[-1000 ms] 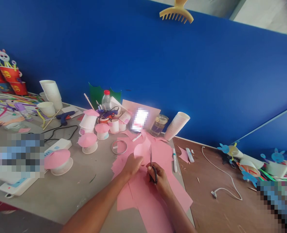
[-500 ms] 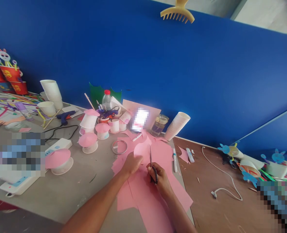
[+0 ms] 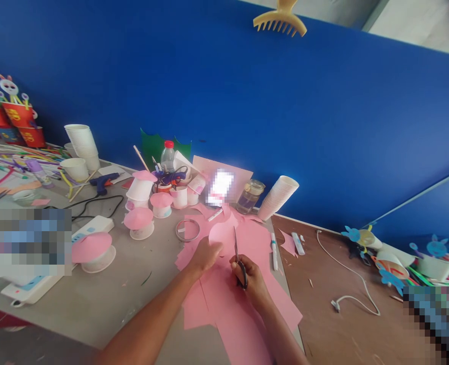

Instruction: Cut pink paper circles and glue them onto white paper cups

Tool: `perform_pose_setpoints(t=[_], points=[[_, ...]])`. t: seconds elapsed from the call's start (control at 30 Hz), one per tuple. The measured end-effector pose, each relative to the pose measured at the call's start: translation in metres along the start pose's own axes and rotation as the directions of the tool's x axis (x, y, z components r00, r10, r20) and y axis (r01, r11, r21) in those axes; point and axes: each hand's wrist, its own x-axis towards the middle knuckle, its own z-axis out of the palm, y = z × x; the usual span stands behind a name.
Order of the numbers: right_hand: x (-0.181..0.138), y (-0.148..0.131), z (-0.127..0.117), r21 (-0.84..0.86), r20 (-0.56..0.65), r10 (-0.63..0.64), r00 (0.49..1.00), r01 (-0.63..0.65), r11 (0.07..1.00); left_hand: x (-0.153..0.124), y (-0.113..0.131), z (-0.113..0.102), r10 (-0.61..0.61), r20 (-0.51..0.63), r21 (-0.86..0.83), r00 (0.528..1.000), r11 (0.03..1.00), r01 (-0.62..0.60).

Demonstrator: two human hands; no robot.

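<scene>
My left hand pinches a rounded piece of pink paper and holds it up over a pile of pink paper sheets. My right hand grips black-handled scissors, blades pointing away from me along the right edge of the held piece. Both hands hover just above the pink sheets on the grey table.
White cups topped with pink paper discs stand to the left, with a tape ring, a glue gun, a power strip and cup stacks nearby. A marker and a white cable lie right. A blue wall rises behind.
Almost nothing differs. Both hands stay in place on the pink paper and scissors; the view has drifted very slightly.
</scene>
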Motion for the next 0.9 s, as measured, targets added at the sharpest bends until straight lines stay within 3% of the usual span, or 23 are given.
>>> perform_pose_setpoints(t=[0.9], points=[[0.001, 0.003, -0.003, 0.105, 0.046, -0.004, 0.999, -0.001, 0.994, -0.003, 0.008, 0.000, -0.044, 0.032, -0.033, 0.999, 0.998, 0.045]])
